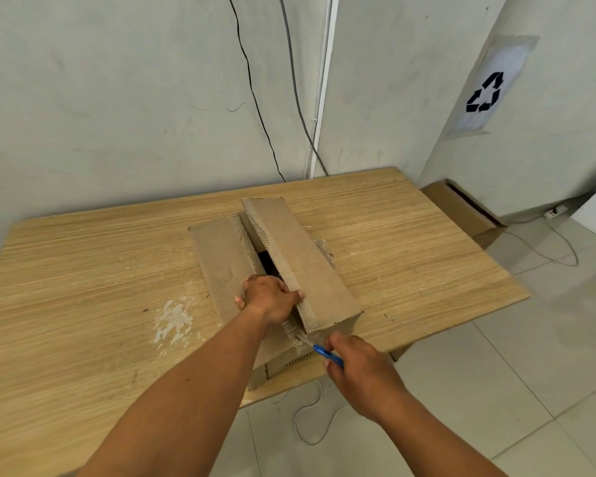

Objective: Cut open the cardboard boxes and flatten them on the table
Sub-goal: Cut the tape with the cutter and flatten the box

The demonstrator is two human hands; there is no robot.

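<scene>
wall (117, 98): pale grey and plain, rising behind the counter; two dark cables (255, 91) and a white conduit (324, 80) running down toward the counter's far edge.
floor (496, 390): light tiles to the right of the counter and below it; a thin white cord (307, 425) looping near the counter's near corner.
counter (83, 287): wide, light wood grain, carrying the cardboard box; a white scuffed patch (172, 321) left of the box.
cardboard box (310, 270): brown and long, lying on the counter right of centre, near end close to the counter's near edge; top flaps parted, left flap (224, 263) lying lower, right flap (300, 256) raised and tilted, a dark gap between them.
second box (461, 208): brown cardboard, on the floor beyond the counter's right end, near the wall.
recycling sign (486, 92): pale sheet with a black three-arrow mark, stuck on the right-hand wall.
left grip (270, 299): bare hand at the near end of the gap, fingers curled over the flap edges, thumb on the right flap, holding the cardboard box.
right grip (358, 366): bare hand just off the box's near right corner, closed round the cutting tool's handle.
cutting tool (327, 354): blue handle, metal blade pointing up-left, tip at torn tape on the box's near end; knife or scissors — cannot tell.
</scene>
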